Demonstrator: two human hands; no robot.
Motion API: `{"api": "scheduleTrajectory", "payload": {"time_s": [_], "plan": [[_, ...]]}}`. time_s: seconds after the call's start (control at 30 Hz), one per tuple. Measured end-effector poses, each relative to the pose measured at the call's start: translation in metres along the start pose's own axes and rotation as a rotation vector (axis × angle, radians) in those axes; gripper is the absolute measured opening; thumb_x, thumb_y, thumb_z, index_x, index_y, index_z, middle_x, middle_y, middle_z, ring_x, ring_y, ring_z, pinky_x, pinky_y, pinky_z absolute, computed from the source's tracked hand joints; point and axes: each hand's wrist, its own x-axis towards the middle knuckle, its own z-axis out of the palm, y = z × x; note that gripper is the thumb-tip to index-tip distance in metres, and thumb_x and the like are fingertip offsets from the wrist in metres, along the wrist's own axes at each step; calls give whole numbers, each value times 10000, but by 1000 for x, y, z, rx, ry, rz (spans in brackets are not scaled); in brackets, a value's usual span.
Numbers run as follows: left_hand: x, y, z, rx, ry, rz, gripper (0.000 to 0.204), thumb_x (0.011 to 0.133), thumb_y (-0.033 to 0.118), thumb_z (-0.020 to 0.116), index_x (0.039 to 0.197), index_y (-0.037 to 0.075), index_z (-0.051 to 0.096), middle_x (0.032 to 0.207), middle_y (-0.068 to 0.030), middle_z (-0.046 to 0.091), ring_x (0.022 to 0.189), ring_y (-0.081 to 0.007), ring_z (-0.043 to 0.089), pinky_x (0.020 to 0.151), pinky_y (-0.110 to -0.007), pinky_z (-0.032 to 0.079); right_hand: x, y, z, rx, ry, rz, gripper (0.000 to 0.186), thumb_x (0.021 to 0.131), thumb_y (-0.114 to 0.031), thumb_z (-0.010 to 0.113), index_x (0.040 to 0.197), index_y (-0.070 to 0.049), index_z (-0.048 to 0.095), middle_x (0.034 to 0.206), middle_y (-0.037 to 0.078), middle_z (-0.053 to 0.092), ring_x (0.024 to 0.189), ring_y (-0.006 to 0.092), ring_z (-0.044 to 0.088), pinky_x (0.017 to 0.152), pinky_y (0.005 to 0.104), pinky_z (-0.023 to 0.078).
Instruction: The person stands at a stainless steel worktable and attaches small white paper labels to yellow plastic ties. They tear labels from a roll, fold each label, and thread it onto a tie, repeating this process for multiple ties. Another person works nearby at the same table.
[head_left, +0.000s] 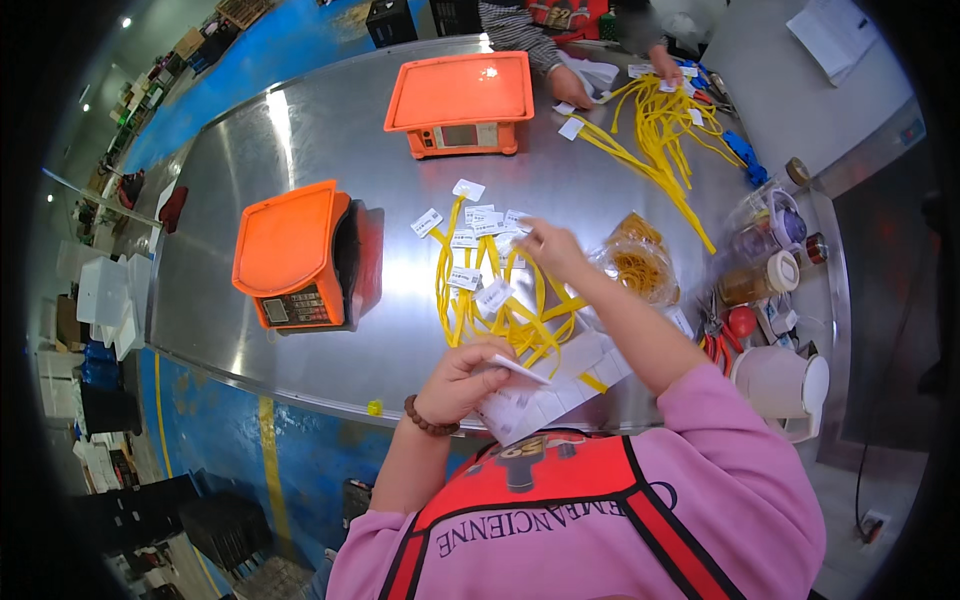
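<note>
My left hand (455, 383), with a beaded bracelet at its wrist, is closed on a sheet of white labels (510, 408) near the table's front edge. The sheet hangs down in front of my red apron, partly folded over. Farther off, my right hand (553, 248) is closed, its fingertips pinched at the edge of a white label (516, 219). Beneath and beside it lies a loose pile of yellow straps (510, 325), several with white labels stuck at their ends. The bent fingers partly hide the strap end there.
Two orange scales (287, 240) (460, 92) stand on the metal table (240, 368). A bag of rubber bands (640, 272) lies right of the pile. Jars (762, 278), red-handled pliers (716, 340) and a white pitcher (775, 380) line the right side. Across the table, another person's hands (664, 65) handle more yellow straps (660, 130).
</note>
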Motion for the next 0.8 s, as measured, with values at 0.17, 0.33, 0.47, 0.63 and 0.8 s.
{"api": "scheduleTrajectory", "payload": {"time_s": [0.17, 0.33, 0.47, 0.63, 0.8], "plan": [[-5, 7, -11, -70, 239, -220, 136, 815, 52, 596, 941, 2, 597, 898, -33, 611, 798, -96, 565, 705, -230, 460, 104, 108, -83, -525, 272, 21, 256, 744, -186, 602, 937, -19, 593, 935, 188, 589, 890, 343, 561, 773, 384, 449], [-7, -8, -24, -31, 264, -167, 119, 825, 72, 595, 920, 4, 571, 885, -46, 611, 774, -102, 573, 694, -236, 472, 135, 139, -116, -481, 223, -38, 240, 712, -188, 638, 896, -40, 594, 963, 156, 574, 922, 341, 535, 789, 394, 438], [-1, -19, -22, -113, 319, -190, 145, 837, 75, 580, 961, 4, 553, 905, -44, 610, 789, -95, 569, 709, -237, 469, 109, 114, -119, -420, -84, -166, 257, 688, -179, 656, 910, -61, 608, 959, 135, 582, 921, 340, 538, 788, 389, 442], [14, -21, -17, -158, 286, -218, 180, 851, 77, 562, 1014, 1, 552, 919, -30, 609, 802, -86, 561, 722, -234, 462, 33, 80, -110, -777, -462, -258, 215, 672, -145, 631, 879, -87, 636, 921, 96, 598, 886, 285, 559, 769, 376, 454], [16, -13, -7, -81, 203, -187, 185, 847, 115, 575, 997, 9, 556, 917, -42, 606, 807, -91, 560, 720, -238, 462, 12, 94, -108, -922, -491, -246, 146, 699, -147, 594, 829, -116, 654, 859, 62, 611, 871, 245, 565, 755, 370, 459]]}}
